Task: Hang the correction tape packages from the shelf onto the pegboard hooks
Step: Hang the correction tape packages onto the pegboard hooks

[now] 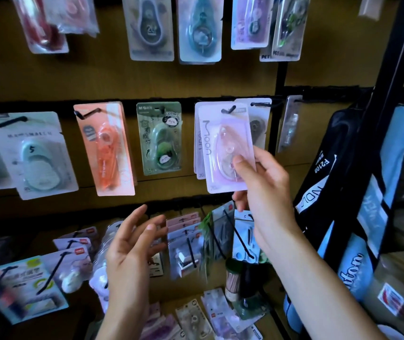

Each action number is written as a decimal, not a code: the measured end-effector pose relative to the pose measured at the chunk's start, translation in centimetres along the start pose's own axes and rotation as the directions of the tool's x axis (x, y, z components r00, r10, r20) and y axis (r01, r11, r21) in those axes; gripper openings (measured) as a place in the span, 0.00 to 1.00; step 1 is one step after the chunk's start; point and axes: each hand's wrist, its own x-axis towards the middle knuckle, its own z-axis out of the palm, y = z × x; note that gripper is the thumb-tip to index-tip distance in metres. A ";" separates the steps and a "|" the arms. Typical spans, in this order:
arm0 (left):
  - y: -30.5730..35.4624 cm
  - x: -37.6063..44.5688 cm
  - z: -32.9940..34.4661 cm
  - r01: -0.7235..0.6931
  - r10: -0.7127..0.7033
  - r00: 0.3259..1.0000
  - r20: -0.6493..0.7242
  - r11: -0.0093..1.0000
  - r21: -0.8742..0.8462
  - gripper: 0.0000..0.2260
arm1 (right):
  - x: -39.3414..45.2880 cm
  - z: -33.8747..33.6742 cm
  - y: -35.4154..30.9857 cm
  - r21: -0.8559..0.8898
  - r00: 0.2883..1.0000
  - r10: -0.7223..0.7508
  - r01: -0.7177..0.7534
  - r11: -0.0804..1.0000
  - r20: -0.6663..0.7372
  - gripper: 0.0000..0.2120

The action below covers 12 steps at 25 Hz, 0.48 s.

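1. The right forearm (318, 285) comes in from the lower right corner and rises toward the pink package, wrist slightly bent.
2. The right hand (262, 190) pinches the pink correction tape package (228, 148) at its lower right corner: the thumb lies across the clear blister on the front and the other fingers curl behind the card.
3. That pink package is tilted a little, and its top slot sits at the tip of a black peg hook (229, 109); whether it is fully threaded on cannot be told. More cards of the same kind (199, 143) hang just behind it on the same hook.
4. The left hand (132, 246) is raised below and to the left of the pink package, palm turned toward it, fingers spread and loosely bent, holding nothing.
5. To the left of the pink package, on the same row, hang a green package (160, 138), an orange package (107, 148) and a pale mint package (41, 155).
6. Below the pink package, beyond the left hand, further packs hang on long black hooks (237, 231).
7. Lower still, loose correction tape packages (196, 315) lie on the shelf.
8. To the right of the pink package hangs a black and blue bag (358, 182).
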 end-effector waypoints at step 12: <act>-2.9 -0.9 -8.8 -0.042 0.079 0.984 -0.159 0.973 0.227 0.07 | 0.0 1.0 7.0 0.086 0.918 0.244 -0.228 0.970 -0.312 0.11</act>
